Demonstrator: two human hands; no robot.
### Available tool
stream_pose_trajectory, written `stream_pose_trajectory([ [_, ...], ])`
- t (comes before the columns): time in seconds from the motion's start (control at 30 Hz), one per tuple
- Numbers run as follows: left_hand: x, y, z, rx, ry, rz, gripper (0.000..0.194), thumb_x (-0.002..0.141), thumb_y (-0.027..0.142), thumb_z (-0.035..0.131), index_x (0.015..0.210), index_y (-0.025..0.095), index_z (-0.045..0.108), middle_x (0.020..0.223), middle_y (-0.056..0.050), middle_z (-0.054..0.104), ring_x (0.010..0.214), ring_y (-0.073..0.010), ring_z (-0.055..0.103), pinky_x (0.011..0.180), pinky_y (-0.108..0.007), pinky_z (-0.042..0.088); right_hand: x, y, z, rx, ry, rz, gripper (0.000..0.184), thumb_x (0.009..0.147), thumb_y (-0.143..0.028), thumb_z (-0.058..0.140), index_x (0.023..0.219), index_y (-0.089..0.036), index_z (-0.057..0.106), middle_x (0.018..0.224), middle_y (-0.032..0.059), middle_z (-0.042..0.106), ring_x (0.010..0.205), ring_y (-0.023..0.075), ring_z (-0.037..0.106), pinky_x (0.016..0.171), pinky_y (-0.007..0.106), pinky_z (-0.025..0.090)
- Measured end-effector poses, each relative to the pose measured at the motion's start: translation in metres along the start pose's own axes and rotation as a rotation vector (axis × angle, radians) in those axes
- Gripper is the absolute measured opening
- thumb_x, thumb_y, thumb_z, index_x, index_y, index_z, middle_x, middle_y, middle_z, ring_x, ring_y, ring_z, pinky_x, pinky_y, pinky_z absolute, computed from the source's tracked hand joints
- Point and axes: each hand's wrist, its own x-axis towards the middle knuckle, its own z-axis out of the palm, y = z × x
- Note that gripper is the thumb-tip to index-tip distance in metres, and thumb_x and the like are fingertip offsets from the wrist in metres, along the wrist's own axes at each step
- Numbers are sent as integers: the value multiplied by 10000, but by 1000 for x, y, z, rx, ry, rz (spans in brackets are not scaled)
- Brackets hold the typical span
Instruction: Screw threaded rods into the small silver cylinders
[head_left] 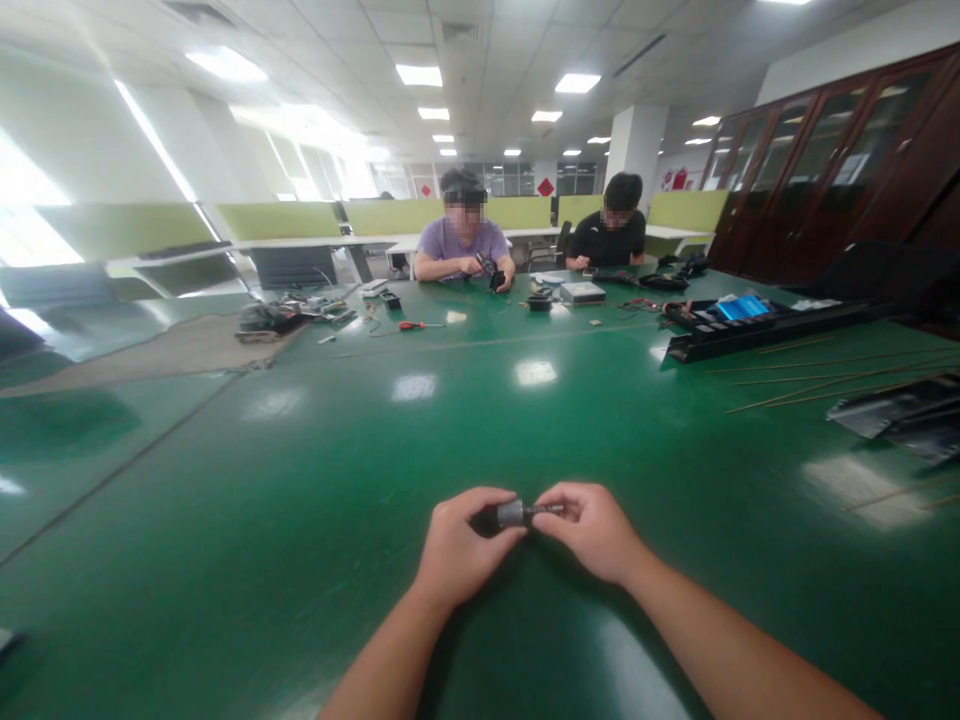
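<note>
Just above the green table [360, 460], my two hands meet over a small part in the lower middle of the view. My left hand [461, 545] is closed round a short grey metal cylinder [511, 514], thumb below and fingers above. From the cylinder's right end runs a thin dark metal shaft [534, 511], in line with it. The thumb and fingers of my right hand [596, 525] pinch this shaft near its right end. Whether cylinder and shaft are one piece, I cannot tell. The cylinder's left end is partly hidden by my left hand.
Across the table sit a person in a purple shirt [480, 240] and one in black [609, 238]. An orange-handled screwdriver [412, 326] lies at the far side. Loose parts [300, 312] are heaped back left. Black metal channels [772, 330] and thin rods [825, 370] lie right.
</note>
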Motion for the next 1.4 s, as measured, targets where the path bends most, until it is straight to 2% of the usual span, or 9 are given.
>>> stream_pose_trajectory([
  [0.33,1,0,0,1,7,-10,234,684,262,787,911,222,749,912,-42,754,847,-228,698,797,-339,553,1,3,-1,-1,15,-6,172,745,-279,702,851,-145,724,754,38,711,662,159,616,616,246,456],
  [0.87,1,1,0,-28,21,-37,259,675,248,802,927,230,745,925,-27,750,854,-218,689,805,-330,534,-1,3,-2,-28,54,-10,193,765,-302,685,883,-151,716,677,6,638,564,125,489,545,234,378],
  [1.4,2,-1,0,-44,32,-35,267,681,241,798,942,230,740,931,-25,744,848,-212,681,790,-325,524,-2,1,-1,44,49,-13,170,769,-277,674,876,-146,692,752,30,684,611,136,549,581,240,413],
])
